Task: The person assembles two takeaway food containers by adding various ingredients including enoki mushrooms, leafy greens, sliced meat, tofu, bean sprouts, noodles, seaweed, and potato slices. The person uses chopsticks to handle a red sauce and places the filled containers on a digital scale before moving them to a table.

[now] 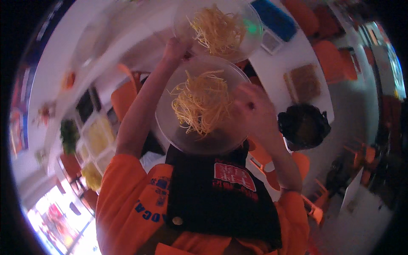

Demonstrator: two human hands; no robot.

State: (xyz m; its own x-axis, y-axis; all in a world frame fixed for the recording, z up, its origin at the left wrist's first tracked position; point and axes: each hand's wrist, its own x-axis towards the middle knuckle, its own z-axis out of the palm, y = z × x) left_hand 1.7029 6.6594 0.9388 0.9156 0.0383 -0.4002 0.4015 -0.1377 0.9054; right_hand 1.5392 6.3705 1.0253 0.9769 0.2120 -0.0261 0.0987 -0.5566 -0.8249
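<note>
Head view: tangled, stringy yellowish strands [202,102] in round translucent bowl [193,143].

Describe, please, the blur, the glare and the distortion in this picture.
Head view: the right hand looks blurred; the lower left is overexposed; a green glare spot shows on the upper bowl; the edge of the white table appears curved.

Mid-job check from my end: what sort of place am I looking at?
Probably a small eatery, with food being prepared in its seating area: orange chairs stand by a white table, and clear bowls hold what look like bean sprouts.
</note>
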